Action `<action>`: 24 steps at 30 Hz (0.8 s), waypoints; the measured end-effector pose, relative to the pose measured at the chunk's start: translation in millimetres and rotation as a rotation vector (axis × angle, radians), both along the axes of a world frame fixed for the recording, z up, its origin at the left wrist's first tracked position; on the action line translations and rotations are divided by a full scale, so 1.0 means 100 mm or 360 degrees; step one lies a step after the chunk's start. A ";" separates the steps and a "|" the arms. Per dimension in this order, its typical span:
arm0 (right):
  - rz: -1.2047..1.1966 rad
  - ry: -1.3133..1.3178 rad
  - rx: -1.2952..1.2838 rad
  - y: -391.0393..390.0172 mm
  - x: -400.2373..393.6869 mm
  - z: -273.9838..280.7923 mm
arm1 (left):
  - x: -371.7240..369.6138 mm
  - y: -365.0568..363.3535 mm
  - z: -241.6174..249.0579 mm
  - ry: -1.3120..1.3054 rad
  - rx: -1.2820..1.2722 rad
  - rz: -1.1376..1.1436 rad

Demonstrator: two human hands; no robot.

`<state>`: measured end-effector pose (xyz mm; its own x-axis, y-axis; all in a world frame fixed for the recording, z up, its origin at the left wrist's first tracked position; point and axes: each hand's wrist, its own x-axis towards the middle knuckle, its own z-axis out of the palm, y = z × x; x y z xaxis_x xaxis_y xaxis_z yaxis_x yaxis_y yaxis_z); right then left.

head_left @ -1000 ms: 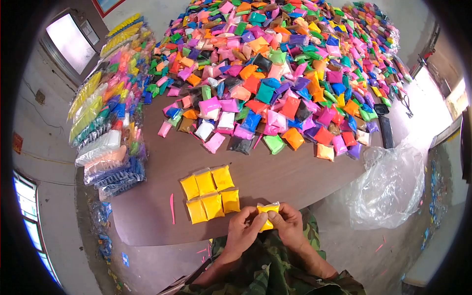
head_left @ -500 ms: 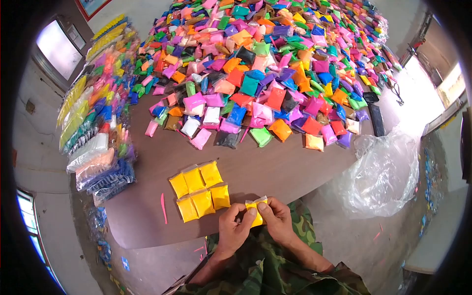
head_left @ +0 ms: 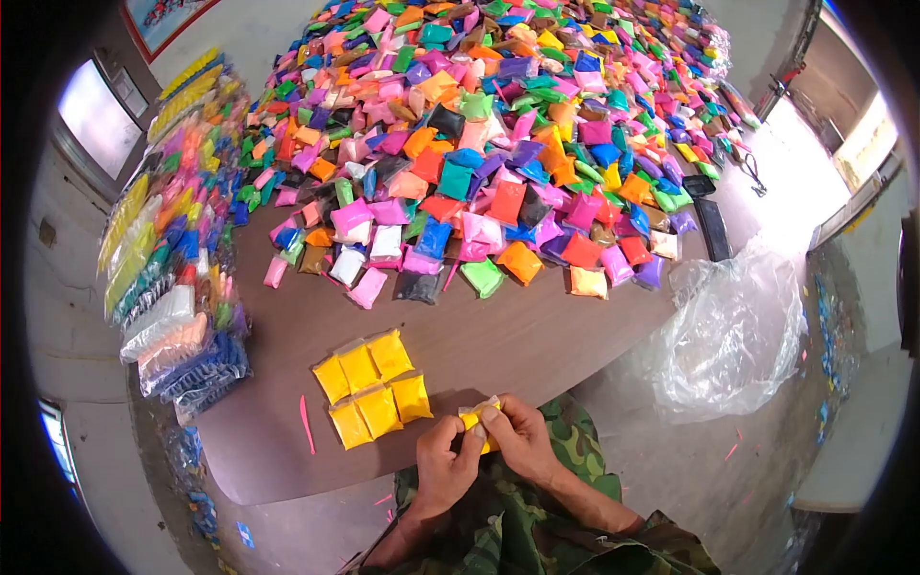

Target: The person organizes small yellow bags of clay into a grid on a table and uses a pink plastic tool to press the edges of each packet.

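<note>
A small yellow packet [head_left: 487,443] is pinched between my two hands at the table's front edge. My left hand [head_left: 447,468] grips its left side, and my right hand [head_left: 523,443] holds the right side with the thumb pressed on top. Both hands cover much of the packet. Just left of them, several yellow packets [head_left: 379,410] lie flat in two rows on the brown table [head_left: 287,355]. A thin pink strip [head_left: 307,425] lies to the left of these rows.
A large heap of coloured packets [head_left: 508,203] covers the table's back. Stacked bagged packets [head_left: 171,316] line the left side. A clear plastic bag [head_left: 733,335] hangs at the right edge, near a black tray [head_left: 712,230] and scissors [head_left: 753,174].
The view has shifted, so the table and heap appear a little further left. My hands still hold the yellow packet, with the fingers closed more over it.
</note>
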<state>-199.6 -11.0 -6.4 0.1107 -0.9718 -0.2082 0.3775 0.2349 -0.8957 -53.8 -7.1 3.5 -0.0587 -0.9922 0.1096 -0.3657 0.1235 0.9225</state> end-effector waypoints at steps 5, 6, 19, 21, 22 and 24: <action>-0.0097 -0.0047 -0.0101 0.00 0.01 -0.06 | -0.02 0.04 0.08 0.0225 0.0356 -0.0006; -0.0114 -0.0078 -0.0116 0.00 0.01 -0.10 | -0.05 0.03 0.14 0.0347 0.0426 -0.0010; -0.0166 -0.0025 -0.0036 -0.04 0.02 -0.02 | -0.08 0.09 0.04 0.0352 0.0460 0.0019; -0.0113 0.0023 -0.0016 -0.06 0.02 0.01 | -0.09 0.10 0.01 0.0291 0.0328 0.0051; -0.0111 0.0027 -0.0019 -0.06 0.01 0.02 | -0.09 0.11 0.02 0.0286 0.0317 0.0063; -0.0101 0.0036 -0.0026 -0.06 0.01 0.04 | -0.11 0.11 0.04 0.0275 0.0292 0.0093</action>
<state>-198.5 -17.0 -2.9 0.0445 -0.9799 -0.1942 0.3707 0.1967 -0.9077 -64.8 3.9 7.8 0.0030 -0.9976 -0.0694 -0.2021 -0.0686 0.9770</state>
